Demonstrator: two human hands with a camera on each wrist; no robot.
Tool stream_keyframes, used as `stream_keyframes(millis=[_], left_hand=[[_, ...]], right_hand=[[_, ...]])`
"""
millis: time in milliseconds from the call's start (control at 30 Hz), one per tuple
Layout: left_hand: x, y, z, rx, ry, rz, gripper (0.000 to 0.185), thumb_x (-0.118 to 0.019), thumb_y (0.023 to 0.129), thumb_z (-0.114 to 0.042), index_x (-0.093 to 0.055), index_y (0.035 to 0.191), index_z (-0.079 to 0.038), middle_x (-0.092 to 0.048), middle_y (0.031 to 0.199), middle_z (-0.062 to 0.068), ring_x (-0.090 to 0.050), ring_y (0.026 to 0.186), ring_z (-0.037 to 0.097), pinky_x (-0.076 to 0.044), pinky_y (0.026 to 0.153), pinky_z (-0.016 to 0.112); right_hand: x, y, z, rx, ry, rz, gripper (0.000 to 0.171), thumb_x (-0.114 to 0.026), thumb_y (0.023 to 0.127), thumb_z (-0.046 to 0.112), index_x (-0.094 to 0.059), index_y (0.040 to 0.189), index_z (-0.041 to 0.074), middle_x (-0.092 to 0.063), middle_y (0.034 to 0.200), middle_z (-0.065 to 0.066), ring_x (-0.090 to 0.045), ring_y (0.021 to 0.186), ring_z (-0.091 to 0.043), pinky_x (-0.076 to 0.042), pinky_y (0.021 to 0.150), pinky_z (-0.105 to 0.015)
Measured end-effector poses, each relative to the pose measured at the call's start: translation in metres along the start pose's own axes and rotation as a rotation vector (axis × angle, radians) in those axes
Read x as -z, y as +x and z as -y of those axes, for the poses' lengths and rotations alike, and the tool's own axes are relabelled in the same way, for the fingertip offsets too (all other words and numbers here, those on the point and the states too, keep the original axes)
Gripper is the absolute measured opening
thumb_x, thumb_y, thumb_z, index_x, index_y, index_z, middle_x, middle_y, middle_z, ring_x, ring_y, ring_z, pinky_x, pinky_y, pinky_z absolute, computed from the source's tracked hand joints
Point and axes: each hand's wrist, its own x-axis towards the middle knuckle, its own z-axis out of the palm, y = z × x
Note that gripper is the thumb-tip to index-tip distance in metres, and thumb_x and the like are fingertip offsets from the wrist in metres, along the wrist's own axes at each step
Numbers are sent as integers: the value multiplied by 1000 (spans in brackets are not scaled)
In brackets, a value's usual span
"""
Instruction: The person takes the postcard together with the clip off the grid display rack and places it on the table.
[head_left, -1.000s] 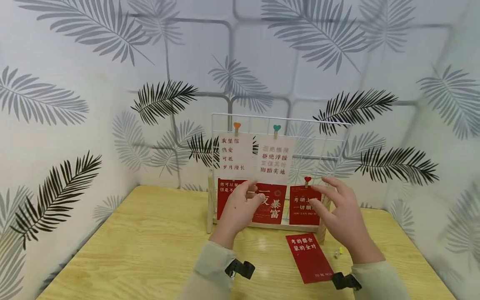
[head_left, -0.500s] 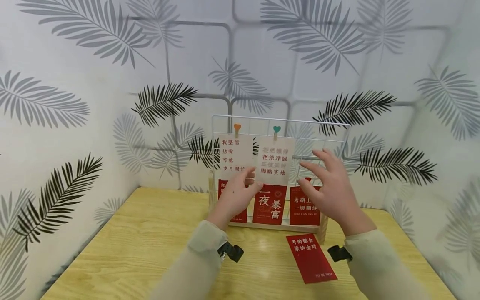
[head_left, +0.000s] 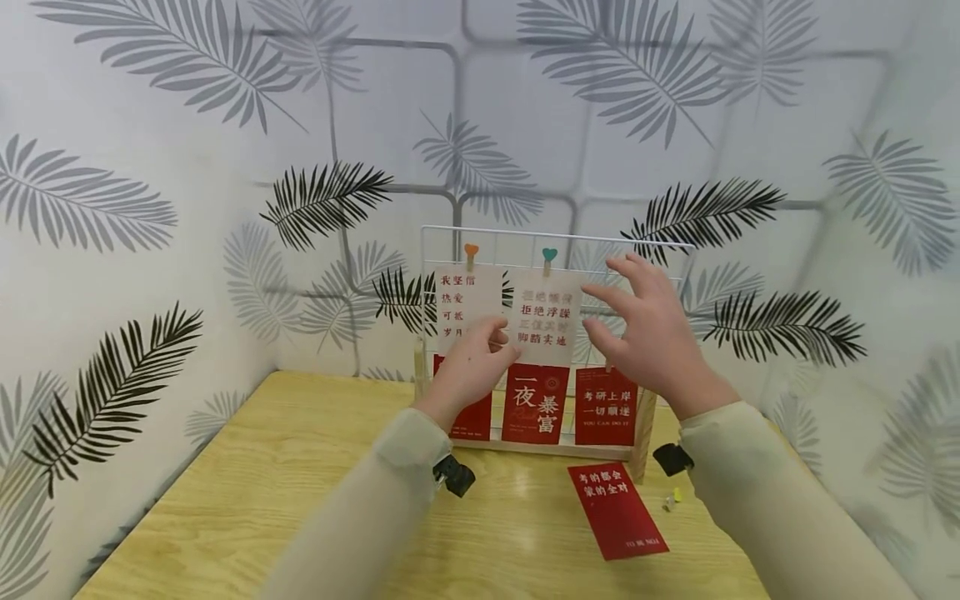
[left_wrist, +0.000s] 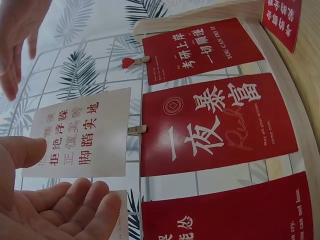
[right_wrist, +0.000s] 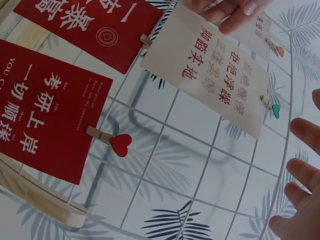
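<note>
A white wire grid rack holds two white cards above three red ones. My left hand hovers before the lower left cards; its thumb and loosely bent fingers are apart, with nothing between them. My right hand, fingers spread and holding nothing, is raised before the grid beside the right white card. That card hangs from a teal heart clothespin, the left white card from an orange heart clothespin. A red heart clothespin grips the right red card. The middle red card has its own clothespin.
Another red card lies flat on the wooden table before the rack. Right of it rest small pieces, one yellow. The rack's wooden base runs along the bottom. A leaf-patterned wall covering stands behind.
My right hand has risen and moved left, from the right red card to the upper grid. My left hand has shifted slightly up and left. The cards stay in place.
</note>
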Motion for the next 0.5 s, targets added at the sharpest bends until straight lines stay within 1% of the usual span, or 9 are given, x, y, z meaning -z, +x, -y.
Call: stream_keyframes(millis=[100, 267, 400, 500], left_hand=[[4, 5, -1, -13, 42, 1, 57, -60, 101, -37, -46, 151, -13, -59, 133, 7, -56, 123, 26, -47, 102, 47], [9, 12, -4, -47, 104, 8, 54, -59, 102, -36, -49, 148, -11, -63, 126, 6, -60, 114, 23, -50, 97, 45], [8, 13, -5, -55, 155, 19, 50, -58, 102, -37, -52, 146, -12, -66, 122, 4, -62, 109, 21, -52, 94, 44], [7, 12, -4, -57, 188, 13, 49, -58, 103, -37, -54, 144, -12, -67, 122, 4, -63, 108, 21, -52, 94, 44]], right_hand=[[0, 13, 1, 10, -24, 14, 39, -68, 94, 27, -69, 130, 12, -43, 154, -17, -22, 149, -37, -15, 119, -57], [-1, 35, 6, 22, -63, 22, 37, -70, 93, 29, -71, 126, 13, -45, 152, -17, -24, 149, -36, -15, 119, -56], [1, 45, 8, 6, -72, 56, 38, -67, 95, 31, -70, 128, 13, -44, 153, -16, -24, 149, -35, -14, 120, -55], [1, 49, 10, 1, -60, 64, 38, -65, 96, 31, -70, 129, 13, -44, 153, -16, -23, 149, -34, -14, 120, -54]])
